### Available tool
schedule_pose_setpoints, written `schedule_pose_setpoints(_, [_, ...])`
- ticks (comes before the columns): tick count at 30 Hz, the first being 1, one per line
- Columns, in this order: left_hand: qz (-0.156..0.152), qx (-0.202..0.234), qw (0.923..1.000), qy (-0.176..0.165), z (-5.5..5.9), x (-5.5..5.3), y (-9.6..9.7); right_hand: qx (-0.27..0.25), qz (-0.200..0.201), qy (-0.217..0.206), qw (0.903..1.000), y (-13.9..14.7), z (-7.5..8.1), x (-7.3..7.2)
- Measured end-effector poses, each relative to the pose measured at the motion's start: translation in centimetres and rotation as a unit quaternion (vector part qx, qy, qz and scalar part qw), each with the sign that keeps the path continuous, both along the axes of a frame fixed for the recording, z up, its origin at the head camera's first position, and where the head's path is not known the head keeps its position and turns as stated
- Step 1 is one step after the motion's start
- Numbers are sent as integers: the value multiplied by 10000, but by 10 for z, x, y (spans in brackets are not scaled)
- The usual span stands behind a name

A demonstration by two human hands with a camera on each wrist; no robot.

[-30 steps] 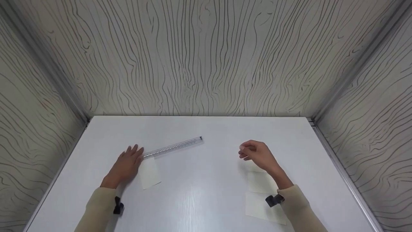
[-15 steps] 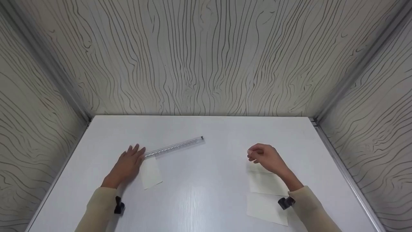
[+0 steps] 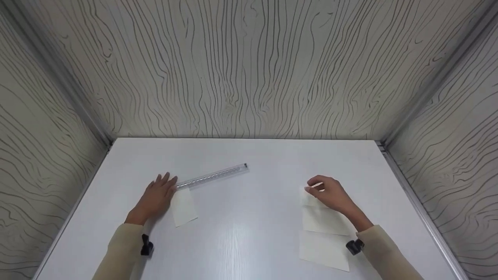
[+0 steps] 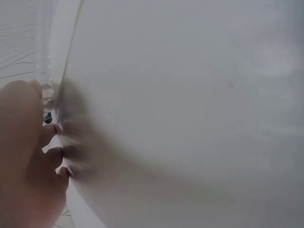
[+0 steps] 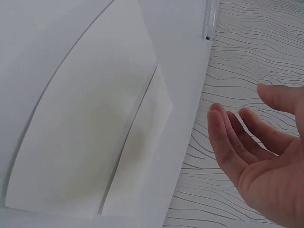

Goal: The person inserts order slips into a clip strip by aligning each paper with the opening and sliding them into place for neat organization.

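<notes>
My left hand [image 3: 157,198] lies on the left end of a clear plastic ruler [image 3: 214,175], fingers spread and nearly straight; in the left wrist view its fingertips sit beside the ruler's end. A small cream paper sheet [image 3: 184,208] extends from under the ruler towards me. My right hand [image 3: 330,194] hovers over the farthest cream sheet [image 3: 311,200], its fingers softly bent. The right wrist view has a gap between thumb and fingers, with nothing held. Nearer me lie a middle sheet [image 3: 325,221] and a front sheet [image 3: 323,251].
A white table [image 3: 241,237] carries everything. Wood-grain patterned panels [image 3: 245,70] stand at the back and both sides, with grey metal frame strips [image 3: 422,212] along the edges. A black clip-like device [image 3: 146,245] sits at each wrist.
My right hand has moved right and slightly nearer me, and its thumb and fingers have parted. More of the right-hand sheets shows. The left hand and ruler keep their place.
</notes>
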State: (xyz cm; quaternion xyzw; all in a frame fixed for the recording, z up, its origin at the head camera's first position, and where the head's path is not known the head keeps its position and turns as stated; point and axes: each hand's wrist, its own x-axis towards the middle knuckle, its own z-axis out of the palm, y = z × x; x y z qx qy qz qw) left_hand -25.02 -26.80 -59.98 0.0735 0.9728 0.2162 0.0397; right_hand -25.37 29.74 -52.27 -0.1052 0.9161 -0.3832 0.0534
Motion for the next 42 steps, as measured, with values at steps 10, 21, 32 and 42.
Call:
schedule_pose_setpoints(10, [44, -1, 10000, 48, 1, 1, 1, 224, 297, -52, 9993, 9, -16, -4])
schedule_pose_setpoints(21, [40, -31, 10000, -44, -3, -2, -2, 1123, 447, 20, 9927, 17, -31, -12])
schedule_pose_setpoints(32, [50, -62, 10000, -31, -3, -2, -2, 1329, 572, -160, 9894, 19, -39, -19])
schedule_pose_setpoints(42, [124, 27, 9999, -91, -5, -5, -3, 1257, 569, -34, 9904, 25, -48, -24])
